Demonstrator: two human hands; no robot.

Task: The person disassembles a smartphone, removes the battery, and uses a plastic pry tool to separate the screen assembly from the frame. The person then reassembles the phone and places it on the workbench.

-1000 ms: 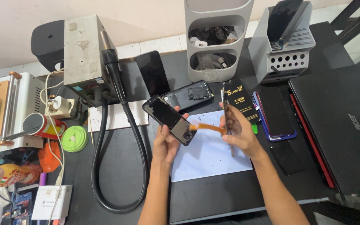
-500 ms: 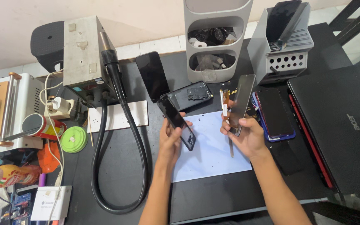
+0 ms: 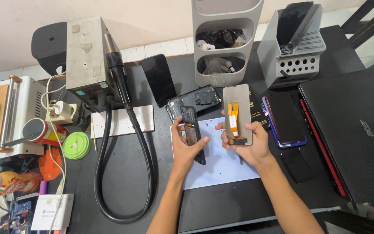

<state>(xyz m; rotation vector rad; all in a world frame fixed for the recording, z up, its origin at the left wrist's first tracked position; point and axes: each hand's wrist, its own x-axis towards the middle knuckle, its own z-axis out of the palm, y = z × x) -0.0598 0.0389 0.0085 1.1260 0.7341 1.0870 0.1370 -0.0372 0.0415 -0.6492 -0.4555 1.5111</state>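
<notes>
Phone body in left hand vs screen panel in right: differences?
The phone body is dark and narrow from this angle, tilted edge-on; the screen panel is grey, wider, its back facing the camera. The screen panel carries an orange flex cable; the phone body shows none. Both are held above the pale mat.

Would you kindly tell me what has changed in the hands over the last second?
The right hand turned the screen panel from edge-on to upright, its back with the orange flex cable facing the camera. The left hand tilted the opened phone body more edge-on. Both grips, the white mat and the bench stayed put.
</notes>
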